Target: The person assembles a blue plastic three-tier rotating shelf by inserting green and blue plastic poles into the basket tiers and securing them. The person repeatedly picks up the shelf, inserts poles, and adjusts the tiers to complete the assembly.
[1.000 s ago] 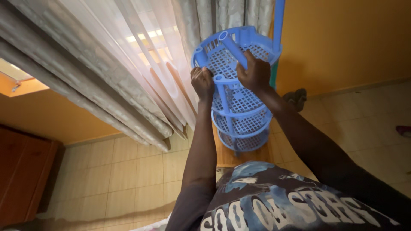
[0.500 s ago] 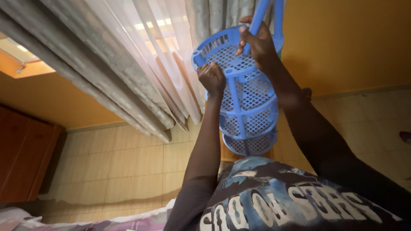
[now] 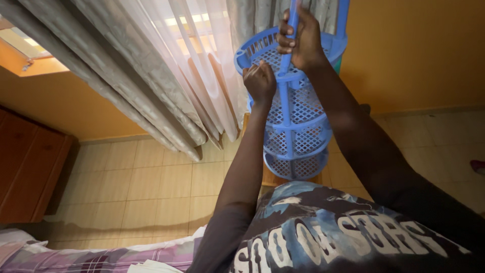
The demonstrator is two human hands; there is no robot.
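Note:
A blue plastic tiered rack (image 3: pixel 295 131) of round perforated baskets stands on a small wooden stool (image 3: pixel 270 177) in front of me. My left hand (image 3: pixel 259 81) grips the rim of the top basket at its near side. My right hand (image 3: pixel 299 36) is closed around a blue plastic pole (image 3: pixel 289 50) that stands upright above the top basket. Another blue pole (image 3: pixel 343 20) rises at the far right of the rack.
Grey and sheer white curtains (image 3: pixel 166 71) hang just left of the rack. An orange wall (image 3: pixel 414 50) is behind it. Tiled floor (image 3: pixel 161 187) lies below, a wooden cabinet (image 3: pixel 25 172) at left, and a checked bedsheet (image 3: pixel 101 258) at the bottom edge.
My right hand has lifted the blue pole from lying tilted over the top basket to upright. My left hand stays on the rim. The view has shifted slightly.

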